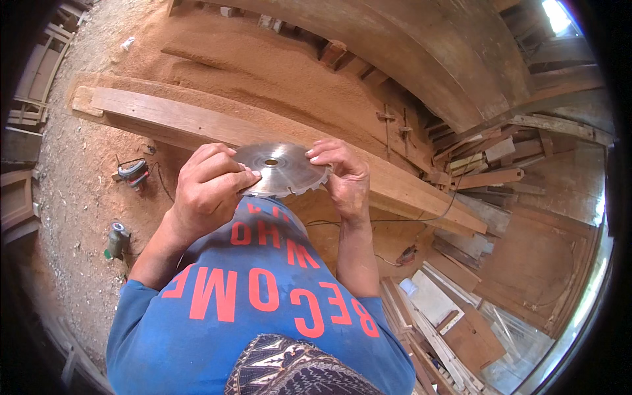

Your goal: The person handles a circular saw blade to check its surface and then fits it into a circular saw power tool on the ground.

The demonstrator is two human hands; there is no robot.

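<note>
A round, shiny circular saw blade with a toothed rim and a small centre hole is held up in front of my chest. My left hand grips its left edge, the thumb lying on the upper face and the other fingers curled at the rim. On the opposite side my right hand pinches the blade's right edge, fingertips on top. The blade tilts slightly, its face turned up. Behind it runs a long, thick wooden beam, apart from the blade.
Sawdust covers the ground beyond the beam. At left lie a corded power tool and a grey-green cylindrical tool. A black cable crosses the beam at right. Scrap wood and a large curved wooden panel stand at the right.
</note>
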